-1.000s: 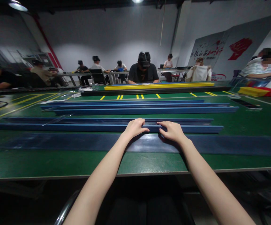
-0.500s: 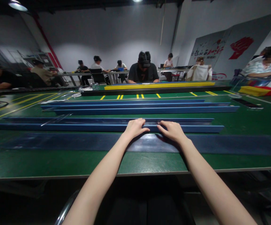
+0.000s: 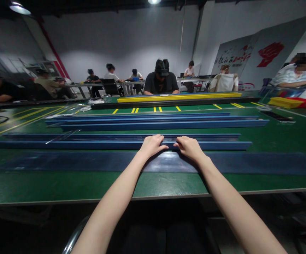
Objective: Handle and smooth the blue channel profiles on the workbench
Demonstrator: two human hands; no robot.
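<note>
A long blue U-shaped channel (image 3: 102, 145) lies crosswise on the green table. My left hand (image 3: 152, 144) is closed over its near wall, thumb on the front side and fingers reaching inside. A short way to the right, my right hand (image 3: 188, 146) grips the same wall with its fingers curled over the top edge. The fingertips inside the channel are partly hidden. In front of both hands a flat, translucent bluish strip (image 3: 89, 162) lies along the table, with my wrists above it.
More blue channels (image 3: 169, 123) lie just beyond. Farther back are a black strip (image 3: 195, 102) and a yellow strip (image 3: 179, 97), with a person seated behind them. A phone (image 3: 277, 116) and a yellow tray (image 3: 285, 102) are at right. The table (image 3: 169, 185) ends close to me.
My right hand has slid slightly left along the channel wall, closer to my left hand. The left hand stays where it was.
</note>
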